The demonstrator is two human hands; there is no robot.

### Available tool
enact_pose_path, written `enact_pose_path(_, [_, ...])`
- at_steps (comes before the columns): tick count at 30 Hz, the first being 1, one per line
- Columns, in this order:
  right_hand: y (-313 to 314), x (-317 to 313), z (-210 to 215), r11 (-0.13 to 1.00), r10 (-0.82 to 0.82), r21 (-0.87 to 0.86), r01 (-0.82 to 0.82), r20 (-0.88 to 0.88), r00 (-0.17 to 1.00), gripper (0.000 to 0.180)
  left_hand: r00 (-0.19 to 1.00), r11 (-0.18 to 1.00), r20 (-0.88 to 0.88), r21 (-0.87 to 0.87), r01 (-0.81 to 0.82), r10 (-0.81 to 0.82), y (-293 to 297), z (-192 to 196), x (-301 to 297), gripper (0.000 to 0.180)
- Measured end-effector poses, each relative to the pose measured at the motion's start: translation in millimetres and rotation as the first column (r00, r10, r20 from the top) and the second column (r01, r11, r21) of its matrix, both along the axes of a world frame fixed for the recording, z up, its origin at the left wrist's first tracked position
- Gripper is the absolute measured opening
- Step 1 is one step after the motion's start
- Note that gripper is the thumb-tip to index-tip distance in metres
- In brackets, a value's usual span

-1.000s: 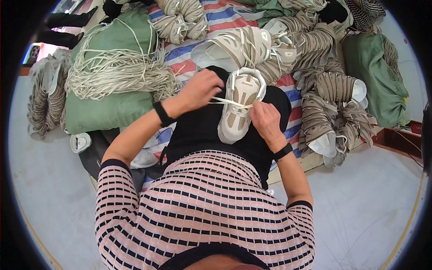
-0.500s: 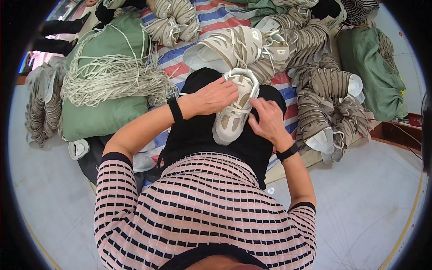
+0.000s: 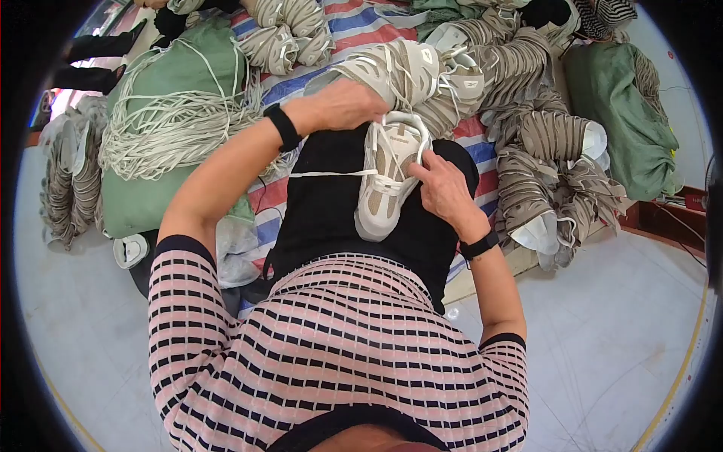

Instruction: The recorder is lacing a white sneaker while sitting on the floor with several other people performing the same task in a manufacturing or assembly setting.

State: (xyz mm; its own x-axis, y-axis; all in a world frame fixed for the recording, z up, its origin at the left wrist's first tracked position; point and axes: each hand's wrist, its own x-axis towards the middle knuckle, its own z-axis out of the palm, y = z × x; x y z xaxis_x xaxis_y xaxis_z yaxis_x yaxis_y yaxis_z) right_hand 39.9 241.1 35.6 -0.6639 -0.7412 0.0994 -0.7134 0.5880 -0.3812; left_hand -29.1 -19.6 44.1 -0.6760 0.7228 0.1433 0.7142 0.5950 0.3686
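A beige and white sneaker point(image 3: 379, 215) rests on my lap over black cloth, its toe toward me and its opening away from me. White shoelace point(image 3: 331, 174) is threaded across its front, with one loose length lying out to the left. My left hand point(image 3: 350, 105) is closed beside the far left of the opening, pinching lace that runs up from the shoe; its fingertips are partly hidden. On the sneaker's right side, my right hand point(image 3: 446, 192) grips the eyelet edge between thumb and fingers.
Stacked beige shoe uppers point(image 3: 399, 71) lie just beyond my knees, with more stacked uppers point(image 3: 531, 203) to the right. A bundle of pale laces point(image 3: 169, 139) drapes over a green sack point(image 3: 143, 200) at left. Another green sack point(image 3: 621, 120) stands far right. Striped sheeting point(image 3: 361, 22) covers the floor.
My left hand has moved up and away from the sneaker's middle, drawing lace with it. A loose lace now shows across my lap. My right hand stays at the shoe's right side.
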Motion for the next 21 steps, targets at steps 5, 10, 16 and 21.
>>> enact_pose_path(5, [1,1,-3,0.999,0.006,-0.042,-0.005,0.020,1.000,0.024,0.982,0.989,0.145,0.071,-0.128,0.117,-7,-3,27,0.027])
enact_pose_path(10, [-4,4,7,0.999,-0.029,-0.043,0.030,0.023,0.999,0.023,0.429,0.860,0.888,0.342,-0.378,-0.164,-18,6,46,0.036])
enact_pose_path(16, [-41,24,15,0.951,0.017,-0.308,0.001,0.055,0.998,0.021,0.296,0.242,0.699,0.560,-0.792,-0.651,-32,36,68,0.038])
enact_pose_path(21, [-74,27,-3,0.988,0.069,0.137,-0.065,-0.029,0.997,0.016,0.523,-0.138,0.511,0.612,-0.778,-0.682,-73,66,76,0.029])
